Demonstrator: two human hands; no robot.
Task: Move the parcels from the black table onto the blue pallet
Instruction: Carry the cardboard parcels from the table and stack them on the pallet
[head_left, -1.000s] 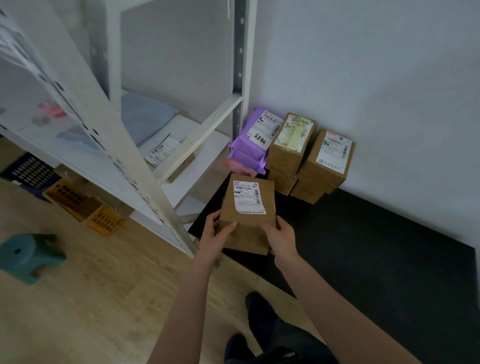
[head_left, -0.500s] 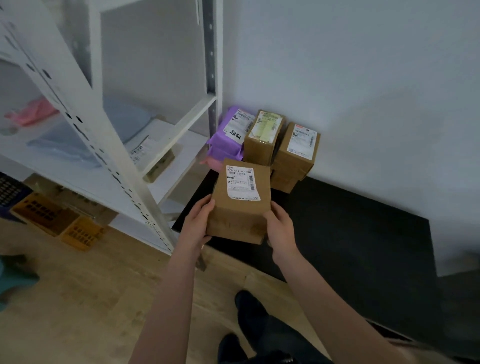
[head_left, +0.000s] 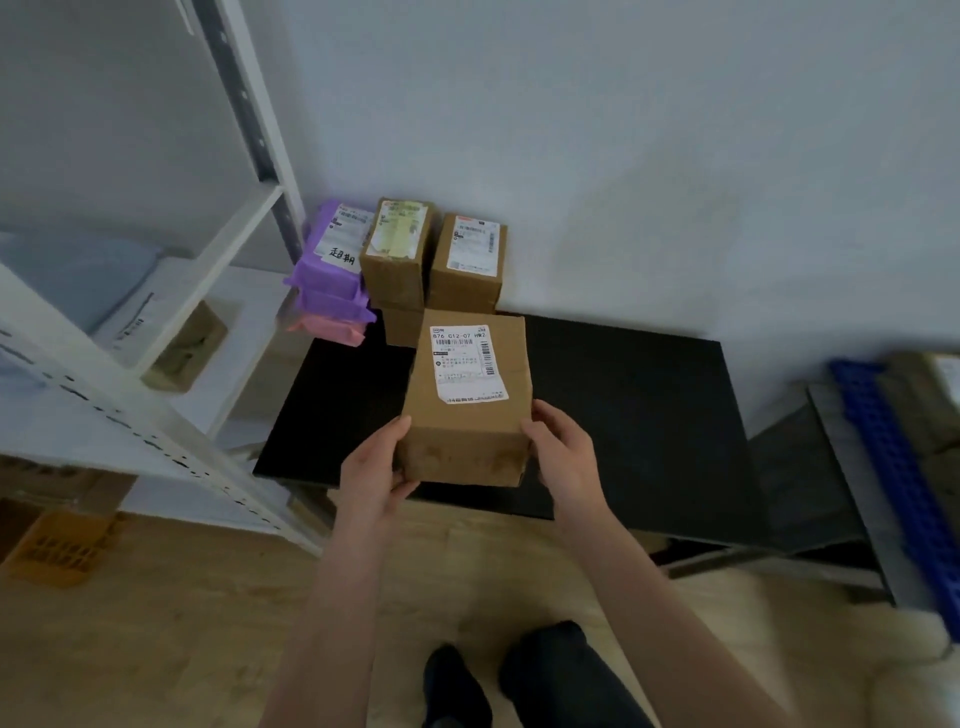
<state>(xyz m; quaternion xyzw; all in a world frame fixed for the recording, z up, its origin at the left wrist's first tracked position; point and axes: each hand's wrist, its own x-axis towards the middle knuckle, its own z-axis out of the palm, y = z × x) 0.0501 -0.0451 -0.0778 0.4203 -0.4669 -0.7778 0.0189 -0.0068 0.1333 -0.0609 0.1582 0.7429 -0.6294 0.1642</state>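
Note:
Both hands hold a brown cardboard parcel (head_left: 467, 415) with a white label above the black table (head_left: 623, 415). My left hand (head_left: 376, 467) grips its left side and my right hand (head_left: 563, 457) its right side. At the table's far left corner stand two more brown parcels (head_left: 397, 254) (head_left: 470, 265), a smaller brown box under them, and purple (head_left: 327, 270) and pink (head_left: 332, 327) soft parcels. The blue pallet (head_left: 893, 467) shows at the right edge, with a brown parcel (head_left: 930, 400) on it.
A white metal shelving rack (head_left: 156, 364) stands to the left, with a grey bag and a labelled parcel on its shelf. An orange crate (head_left: 62, 545) lies on the wooden floor under it. The white wall is behind the table. My feet show below.
The view has swung right, so the blue pallet has come into sight. The parcel in both hands has moved right and nearer, away from the stack at the table's corner.

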